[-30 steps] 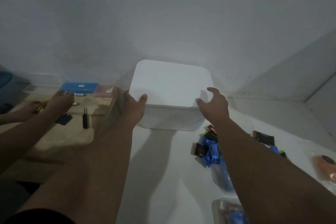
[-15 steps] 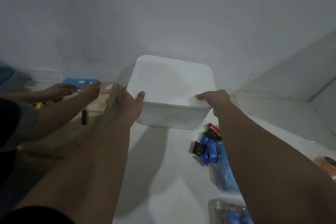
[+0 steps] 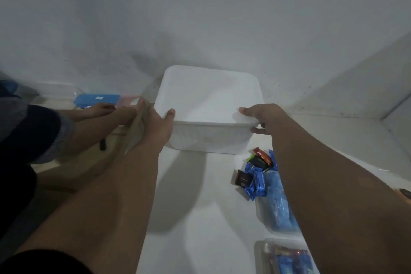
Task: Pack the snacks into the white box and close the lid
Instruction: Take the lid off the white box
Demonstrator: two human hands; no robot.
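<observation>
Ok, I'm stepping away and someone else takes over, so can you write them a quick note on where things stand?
Left hand: grips the near left corner of the white box, thumb on the lid.
Right hand: grips the near right corner, thumb on top, fingers under the lid's edge.
Box sits on the white table, lid on.
Snacks lie loose right of the box, more in clear trays.
Done: nothing packed, as far as can be seen.
Left: lift lid, pack snacks, close.
</observation>
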